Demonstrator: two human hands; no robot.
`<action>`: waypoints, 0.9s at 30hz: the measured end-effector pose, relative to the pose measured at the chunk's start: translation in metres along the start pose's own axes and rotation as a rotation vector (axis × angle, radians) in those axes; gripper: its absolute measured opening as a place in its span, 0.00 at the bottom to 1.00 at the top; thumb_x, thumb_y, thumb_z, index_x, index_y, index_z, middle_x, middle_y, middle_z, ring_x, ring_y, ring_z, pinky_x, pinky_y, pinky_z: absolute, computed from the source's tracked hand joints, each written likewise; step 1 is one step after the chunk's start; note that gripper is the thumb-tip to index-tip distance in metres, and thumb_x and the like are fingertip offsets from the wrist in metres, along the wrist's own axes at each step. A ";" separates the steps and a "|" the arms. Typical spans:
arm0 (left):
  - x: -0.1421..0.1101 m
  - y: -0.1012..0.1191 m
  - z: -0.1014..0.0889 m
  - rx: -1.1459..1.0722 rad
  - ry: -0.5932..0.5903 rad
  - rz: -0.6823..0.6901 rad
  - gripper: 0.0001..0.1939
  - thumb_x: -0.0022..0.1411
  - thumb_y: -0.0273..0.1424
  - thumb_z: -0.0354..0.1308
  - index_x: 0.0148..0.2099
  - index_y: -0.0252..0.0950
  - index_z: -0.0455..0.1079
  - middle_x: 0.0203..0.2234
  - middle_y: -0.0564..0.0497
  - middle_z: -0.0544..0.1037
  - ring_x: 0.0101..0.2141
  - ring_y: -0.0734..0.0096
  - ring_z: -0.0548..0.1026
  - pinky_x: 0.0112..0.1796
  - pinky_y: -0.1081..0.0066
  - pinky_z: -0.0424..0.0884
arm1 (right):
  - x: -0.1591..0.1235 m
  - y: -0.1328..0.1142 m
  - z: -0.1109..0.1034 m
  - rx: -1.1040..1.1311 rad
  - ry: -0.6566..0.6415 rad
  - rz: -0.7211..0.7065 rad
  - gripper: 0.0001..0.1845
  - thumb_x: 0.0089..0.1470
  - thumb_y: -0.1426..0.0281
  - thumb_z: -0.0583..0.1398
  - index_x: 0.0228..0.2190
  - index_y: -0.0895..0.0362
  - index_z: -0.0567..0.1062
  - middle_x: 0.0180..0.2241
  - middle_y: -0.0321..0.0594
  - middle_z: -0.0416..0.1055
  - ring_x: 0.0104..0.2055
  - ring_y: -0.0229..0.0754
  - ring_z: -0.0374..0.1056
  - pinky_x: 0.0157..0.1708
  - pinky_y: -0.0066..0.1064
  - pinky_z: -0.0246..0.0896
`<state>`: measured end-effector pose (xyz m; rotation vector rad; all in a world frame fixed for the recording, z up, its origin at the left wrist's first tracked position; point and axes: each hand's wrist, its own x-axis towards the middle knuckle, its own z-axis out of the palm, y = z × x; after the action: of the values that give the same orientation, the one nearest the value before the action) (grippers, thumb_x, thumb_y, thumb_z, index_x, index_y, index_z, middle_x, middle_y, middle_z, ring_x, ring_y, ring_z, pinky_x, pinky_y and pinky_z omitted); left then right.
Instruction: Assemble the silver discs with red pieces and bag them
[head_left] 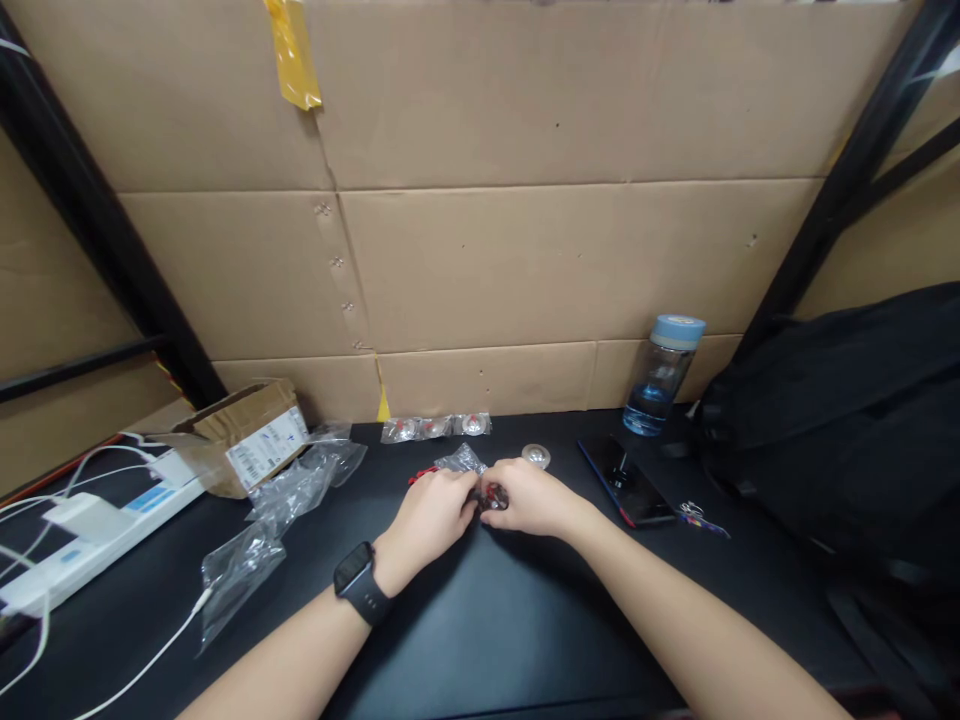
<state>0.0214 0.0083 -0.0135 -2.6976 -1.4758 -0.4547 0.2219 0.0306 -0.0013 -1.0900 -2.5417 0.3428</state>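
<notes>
My left hand (431, 515) and my right hand (529, 497) meet at the middle of the black table (480, 620). Both are closed in a pinch on a small dark and red item (493, 494) between the fingertips. A small clear plastic bag (461, 460) lies just behind the fingers, with a red bit (421, 474) showing at its left. A black smartwatch (358, 582) sits on my left wrist. A row of small sealed packets (435, 427) lies at the foot of the cardboard wall. A round clear piece (535, 455) rests close behind my right hand.
A blue-lidded water bottle (664, 377) and a dark phone (626, 480) are at the right, next to a black backpack (847, 420). Empty clear bags (281, 510), an open cardboard box (240, 435), a white power strip (90, 540) with cables lie left. Keys (697, 517) lie by the phone.
</notes>
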 end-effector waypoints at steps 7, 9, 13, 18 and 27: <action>0.001 0.000 0.001 -0.001 -0.019 -0.008 0.05 0.66 0.27 0.55 0.41 0.38 0.72 0.36 0.45 0.81 0.40 0.56 0.79 0.41 0.63 0.71 | 0.002 -0.001 0.005 -0.048 0.035 0.012 0.07 0.48 0.67 0.66 0.28 0.57 0.74 0.30 0.40 0.72 0.32 0.42 0.68 0.33 0.28 0.56; 0.001 0.001 0.001 0.018 -0.018 0.002 0.06 0.67 0.27 0.54 0.39 0.38 0.72 0.35 0.45 0.81 0.39 0.57 0.79 0.42 0.63 0.71 | 0.002 0.000 0.004 -0.073 0.043 0.038 0.07 0.48 0.67 0.66 0.29 0.57 0.74 0.30 0.40 0.72 0.32 0.42 0.68 0.33 0.28 0.56; 0.002 0.002 0.001 0.031 0.016 -0.004 0.08 0.69 0.27 0.52 0.39 0.38 0.71 0.34 0.45 0.80 0.37 0.58 0.79 0.43 0.62 0.71 | 0.002 0.000 0.003 -0.089 0.040 0.060 0.09 0.48 0.66 0.67 0.30 0.57 0.75 0.31 0.41 0.73 0.33 0.43 0.69 0.34 0.29 0.56; 0.004 0.000 0.002 0.042 0.015 -0.025 0.09 0.71 0.28 0.49 0.41 0.38 0.71 0.34 0.45 0.80 0.36 0.60 0.79 0.41 0.64 0.72 | 0.004 -0.003 0.005 -0.025 0.057 0.031 0.08 0.48 0.67 0.67 0.29 0.57 0.75 0.29 0.39 0.73 0.32 0.42 0.69 0.33 0.28 0.56; 0.003 -0.002 0.004 0.032 0.011 -0.003 0.09 0.70 0.27 0.49 0.45 0.38 0.70 0.37 0.45 0.80 0.39 0.59 0.79 0.42 0.64 0.71 | 0.009 0.000 0.015 0.041 0.120 0.089 0.13 0.46 0.64 0.71 0.30 0.57 0.76 0.30 0.39 0.76 0.32 0.42 0.70 0.33 0.28 0.56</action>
<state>0.0220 0.0120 -0.0165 -2.6643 -1.4711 -0.4411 0.2102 0.0361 -0.0129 -1.1746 -2.3762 0.3409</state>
